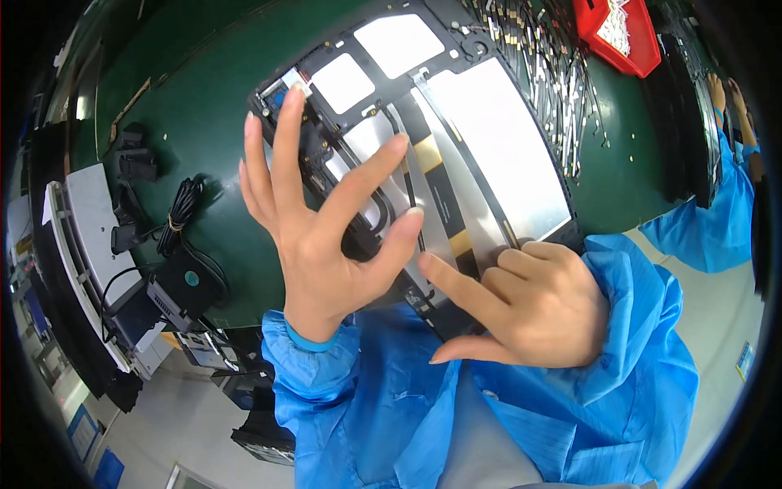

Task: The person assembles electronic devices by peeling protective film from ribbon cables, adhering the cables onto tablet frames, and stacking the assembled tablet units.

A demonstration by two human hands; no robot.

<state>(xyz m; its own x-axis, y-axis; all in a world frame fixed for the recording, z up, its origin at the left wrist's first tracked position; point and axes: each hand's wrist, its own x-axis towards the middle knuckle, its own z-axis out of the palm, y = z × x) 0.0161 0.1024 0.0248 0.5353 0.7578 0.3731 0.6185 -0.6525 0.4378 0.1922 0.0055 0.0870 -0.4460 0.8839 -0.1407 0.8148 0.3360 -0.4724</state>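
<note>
The flat rectangular black-framed panel with pale silver metal plates lies on the dark green work surface, its long axis running from about ten o'clock at the far left corner to four o'clock at the near right corner, which reaches the blue sleeve. A yellow-and-black flat ribbon strip runs down its middle along roughly twelve to six o'clock. The left hand hovers over the panel's left half with fingers spread wide and raised; its thumb tip sits beside the strip, holding nothing. The right hand rests at the panel's near edge, index finger extended toward ten o'clock and pressing on the strip's lower end, the other fingers curled in. At nine o'clock from the panel lies a bundled black cable with small black adapters. A red plastic bin stands at one o'clock, above scattered thin metal strips. Another person's blue sleeve shows at three o'clock.
</note>
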